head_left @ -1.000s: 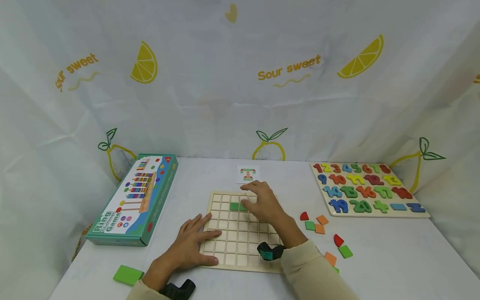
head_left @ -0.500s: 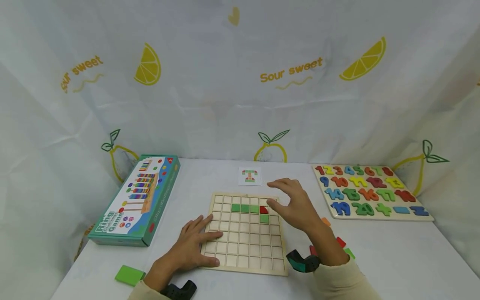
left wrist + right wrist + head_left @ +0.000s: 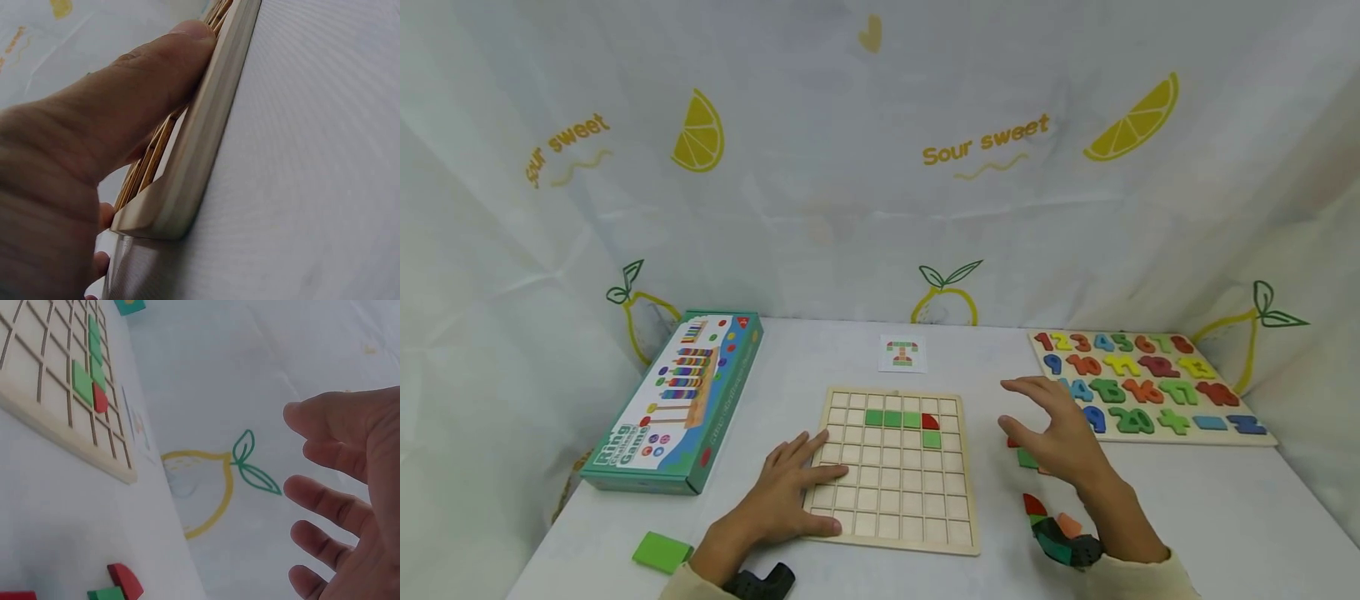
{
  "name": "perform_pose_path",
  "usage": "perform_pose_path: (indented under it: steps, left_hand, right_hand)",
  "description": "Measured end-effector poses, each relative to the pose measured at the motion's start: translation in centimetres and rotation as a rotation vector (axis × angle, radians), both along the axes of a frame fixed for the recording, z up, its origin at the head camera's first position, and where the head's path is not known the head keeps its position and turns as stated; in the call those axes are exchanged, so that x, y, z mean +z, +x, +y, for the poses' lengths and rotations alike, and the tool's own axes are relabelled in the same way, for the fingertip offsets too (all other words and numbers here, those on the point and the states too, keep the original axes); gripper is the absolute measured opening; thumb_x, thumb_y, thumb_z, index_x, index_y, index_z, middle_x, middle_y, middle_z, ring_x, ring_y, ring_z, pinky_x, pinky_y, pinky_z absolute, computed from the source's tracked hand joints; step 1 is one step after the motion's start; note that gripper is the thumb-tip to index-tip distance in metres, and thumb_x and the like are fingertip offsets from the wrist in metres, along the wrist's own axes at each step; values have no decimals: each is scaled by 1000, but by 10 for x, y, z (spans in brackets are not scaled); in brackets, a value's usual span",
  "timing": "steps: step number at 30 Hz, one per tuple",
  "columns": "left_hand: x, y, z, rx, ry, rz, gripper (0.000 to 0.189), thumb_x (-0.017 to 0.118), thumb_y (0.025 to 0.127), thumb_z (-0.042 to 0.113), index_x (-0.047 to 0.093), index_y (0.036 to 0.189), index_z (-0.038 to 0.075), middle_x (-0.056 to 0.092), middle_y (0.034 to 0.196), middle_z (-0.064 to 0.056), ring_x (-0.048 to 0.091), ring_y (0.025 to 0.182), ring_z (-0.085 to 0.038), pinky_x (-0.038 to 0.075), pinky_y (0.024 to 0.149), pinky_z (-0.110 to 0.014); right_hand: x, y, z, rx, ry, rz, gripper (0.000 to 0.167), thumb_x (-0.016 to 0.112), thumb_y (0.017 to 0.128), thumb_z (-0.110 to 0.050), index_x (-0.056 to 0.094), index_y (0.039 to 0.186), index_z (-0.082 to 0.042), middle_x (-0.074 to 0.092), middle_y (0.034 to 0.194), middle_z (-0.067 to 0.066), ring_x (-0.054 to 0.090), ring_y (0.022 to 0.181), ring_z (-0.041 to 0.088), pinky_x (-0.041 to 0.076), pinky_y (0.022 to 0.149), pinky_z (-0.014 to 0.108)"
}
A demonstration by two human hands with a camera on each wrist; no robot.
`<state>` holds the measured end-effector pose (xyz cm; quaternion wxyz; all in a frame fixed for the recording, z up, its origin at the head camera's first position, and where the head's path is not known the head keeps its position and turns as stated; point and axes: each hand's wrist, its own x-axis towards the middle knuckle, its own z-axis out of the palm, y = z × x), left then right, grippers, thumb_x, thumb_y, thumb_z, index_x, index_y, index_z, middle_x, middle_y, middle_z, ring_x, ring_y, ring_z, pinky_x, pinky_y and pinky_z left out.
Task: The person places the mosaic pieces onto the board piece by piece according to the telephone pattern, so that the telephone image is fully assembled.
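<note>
A wooden grid board point(image 3: 891, 479) lies flat in the middle of the table. Near its far side sit three green square tiles in a row, a red quarter-round tile point(image 3: 929, 422) at their right end, and another green tile point(image 3: 931, 439) just below the red one. My left hand point(image 3: 786, 492) rests on the board's left edge, fingers spread; in the left wrist view the thumb point(image 3: 156, 65) lies along the rim. Holding nothing, my right hand point(image 3: 1060, 437) hovers over the loose tiles right of the board, its thumb and fingers apart.
Loose red, green and orange tiles point(image 3: 1069, 525) lie to the right, partly hidden by the right hand and wrist strap. A pattern card point(image 3: 902, 354) lies behind the board. A number puzzle point(image 3: 1157, 383) stands far right, a game box point(image 3: 673, 400) left, and a green block point(image 3: 662, 552) front left.
My right hand has moved right, off the board to the loose tiles, uncovering the green and red tiles on the grid. The left hand has stayed on the board's edge.
</note>
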<state>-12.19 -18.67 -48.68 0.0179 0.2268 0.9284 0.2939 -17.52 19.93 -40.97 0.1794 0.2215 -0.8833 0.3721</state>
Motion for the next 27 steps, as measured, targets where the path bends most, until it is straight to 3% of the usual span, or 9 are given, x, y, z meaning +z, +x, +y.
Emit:
perform_pose_path:
  steps: [10, 18, 27]
  left_hand:
    - [-1, 0, 0, 2, 3, -2, 74, 74, 68, 68, 64, 130, 29, 26, 156, -9, 14, 141, -39, 8, 106, -60]
    - [-3, -1, 1, -6, -3, 3, 75, 72, 67, 69, 63, 130, 30, 27, 156, -8, 16, 141, -38, 10, 106, -60]
    - [-3, -1, -1, -11, -5, 13, 75, 72, 68, 69, 62, 132, 30, 25, 156, -8, 15, 141, -39, 9, 106, -60]
  right_hand:
    - [-26, -7, 22, -19, 2, -93, 44, 76, 82, -7, 63, 124, -5, 58, 123, 15, 42, 118, 37, 36, 88, 65]
    - [-47, -11, 35, -49, 35, -256, 49, 74, 82, -9, 60, 129, -3, 55, 129, 18, 39, 123, 41, 31, 92, 69]
    - [-66, -16, 37, -75, 151, -304, 52, 77, 81, -18, 60, 130, -7, 56, 128, 16, 43, 117, 36, 43, 88, 58]
